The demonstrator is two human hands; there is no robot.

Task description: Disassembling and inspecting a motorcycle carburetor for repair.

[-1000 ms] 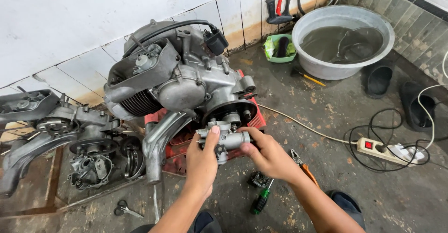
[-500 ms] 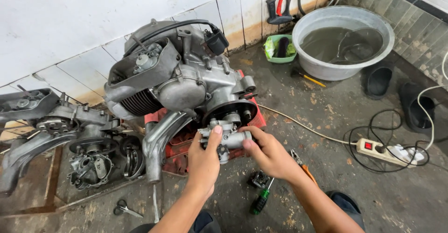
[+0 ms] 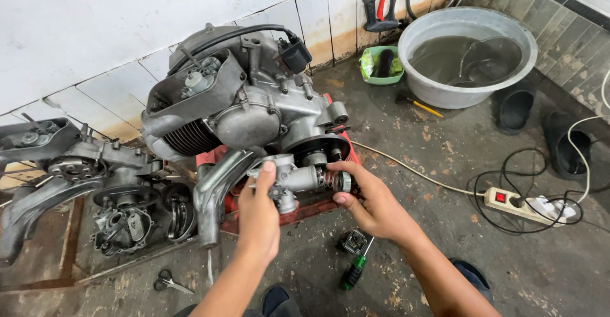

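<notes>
A small grey metal carburettor [image 3: 295, 178] is held in front of a large grey scooter engine [image 3: 244, 107] that rests on a red stand [image 3: 213, 158]. My left hand [image 3: 259, 215] grips the carburettor's left side, thumb up on its body. My right hand [image 3: 368, 204] holds its right end, with fingertips on the round cap and spring there. Both forearms reach in from the bottom edge.
A second dismantled engine [image 3: 82, 183] lies at left. On the concrete floor are a green-handled screwdriver [image 3: 352, 272], a small black part [image 3: 352, 241], scissors [image 3: 168, 282], a power strip [image 3: 521, 204] with cables, black sandals [image 3: 515, 107] and a water-filled basin [image 3: 467, 53].
Both hands stay on the carburettor. They have shifted it slightly, and the right fingers have moved round its right end.
</notes>
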